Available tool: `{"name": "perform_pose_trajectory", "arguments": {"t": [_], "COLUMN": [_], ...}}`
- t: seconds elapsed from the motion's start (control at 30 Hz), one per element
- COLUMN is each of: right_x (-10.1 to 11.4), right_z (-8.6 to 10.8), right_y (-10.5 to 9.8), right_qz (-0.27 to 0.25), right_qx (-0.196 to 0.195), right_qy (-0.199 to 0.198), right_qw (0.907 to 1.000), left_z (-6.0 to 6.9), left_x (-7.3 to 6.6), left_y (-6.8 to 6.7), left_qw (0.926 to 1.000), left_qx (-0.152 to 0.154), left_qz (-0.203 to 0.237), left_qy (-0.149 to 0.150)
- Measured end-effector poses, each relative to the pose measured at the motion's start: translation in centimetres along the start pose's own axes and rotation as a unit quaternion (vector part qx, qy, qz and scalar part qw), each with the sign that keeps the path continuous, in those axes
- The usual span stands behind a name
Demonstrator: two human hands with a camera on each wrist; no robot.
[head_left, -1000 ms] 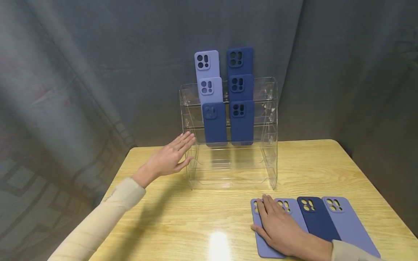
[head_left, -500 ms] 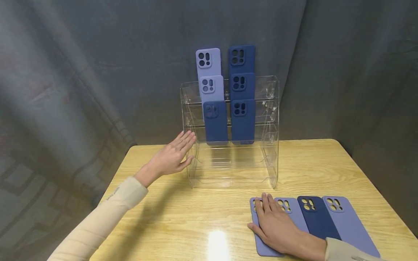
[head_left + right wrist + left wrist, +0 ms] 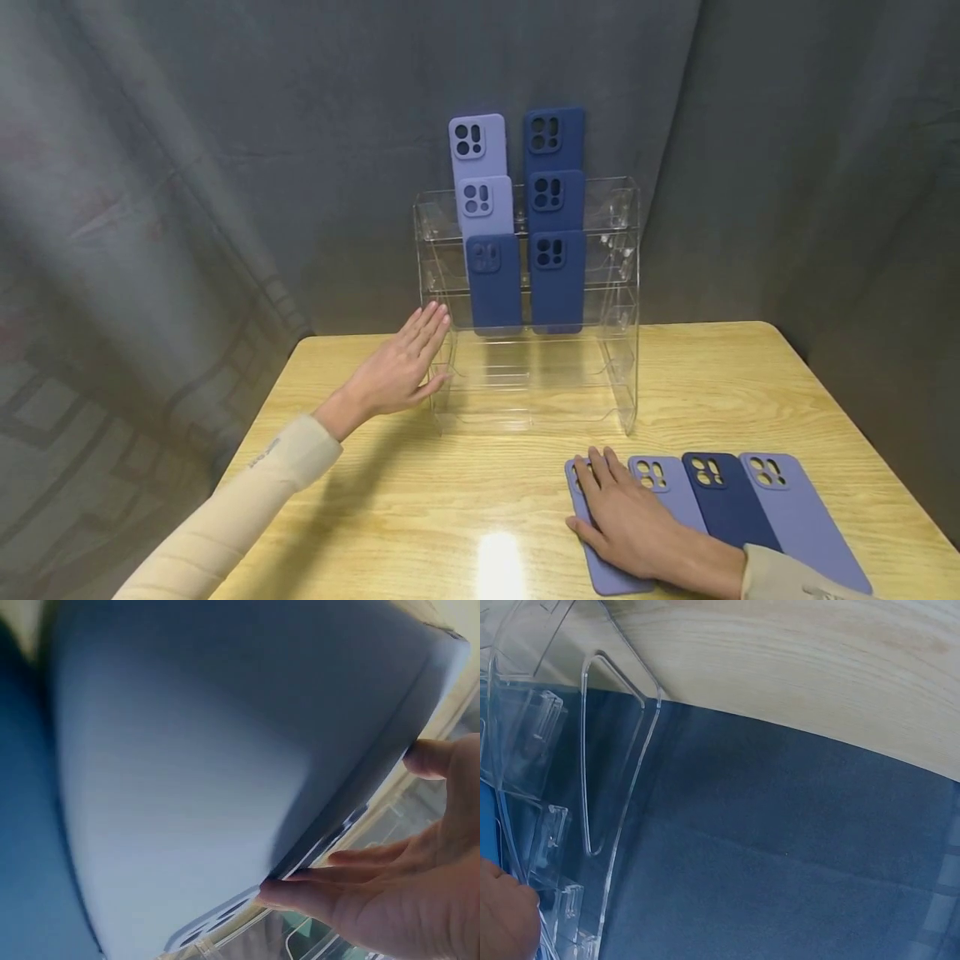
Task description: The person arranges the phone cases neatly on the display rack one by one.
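At the left side of the clear tiered rack [image 3: 528, 423], my left hand [image 3: 393, 367] has its fingers straight against the edge. In the left wrist view, part of that hand [image 3: 506, 915] shows beside the rack's clear side [image 3: 619, 825]. On the table, my right hand [image 3: 633, 517] lies over the leftmost lavender phone case [image 3: 611, 573], fingers extended, thumb at its left edge. The right wrist view has this hand [image 3: 397, 877] beside a large blurred case [image 3: 172, 772]; fingertips touch an edge.
The rack bears lavender cases [image 3: 487, 157] on the left and blue cases [image 3: 557, 287] on both sides. Right of my right hand lie another lavender case [image 3: 678, 500], a navy case [image 3: 731, 508] and a lavender case [image 3: 806, 521]. A grey curtain [image 3: 360, 167] hangs behind.
The leftmost case on the table has slid slightly left under my right hand, opening a small gap beside its neighbour. My left hand has shifted slightly at the rack's side.
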State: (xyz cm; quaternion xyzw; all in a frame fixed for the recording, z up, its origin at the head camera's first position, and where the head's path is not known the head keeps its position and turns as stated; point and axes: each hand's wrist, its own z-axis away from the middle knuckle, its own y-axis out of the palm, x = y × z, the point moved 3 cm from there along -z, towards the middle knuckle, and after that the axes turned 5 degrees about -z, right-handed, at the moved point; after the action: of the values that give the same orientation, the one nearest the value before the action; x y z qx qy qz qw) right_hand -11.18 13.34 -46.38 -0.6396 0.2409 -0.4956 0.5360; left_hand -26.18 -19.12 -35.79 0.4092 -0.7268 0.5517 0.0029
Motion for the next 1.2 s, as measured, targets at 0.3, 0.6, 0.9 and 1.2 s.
{"name": "perform_pose_trajectory", "arguments": {"t": [0.3,0.6,0.9,1.2], "right_x": [1.0,1.8,2.2,3.6], "right_z": [-1.1,-2.3,-2.5,-2.9], "right_y": [-0.4,-0.5,-0.8,-3.4], "right_qz": [-0.001,0.074,0.075,0.05], "right_qx": [-0.029,-0.111,-0.135,-0.203], "right_qy": [0.013,0.008,-0.015,-0.064], "right_qw": [0.9995,0.9911,0.9878,0.9757], "left_z": [0.1,0.1,0.1,0.0], "left_x": [-0.3,-0.5,-0.5,-0.6], "left_y": [0.3,0.4,0.3,0.3], "left_qw": [0.9997,0.9996,0.9998,0.9997], "left_qx": [0.019,0.02,0.013,0.013], "left_qz": [0.008,0.007,-0.004,-0.013], "left_qy": [-0.013,-0.017,-0.017,-0.019]}}
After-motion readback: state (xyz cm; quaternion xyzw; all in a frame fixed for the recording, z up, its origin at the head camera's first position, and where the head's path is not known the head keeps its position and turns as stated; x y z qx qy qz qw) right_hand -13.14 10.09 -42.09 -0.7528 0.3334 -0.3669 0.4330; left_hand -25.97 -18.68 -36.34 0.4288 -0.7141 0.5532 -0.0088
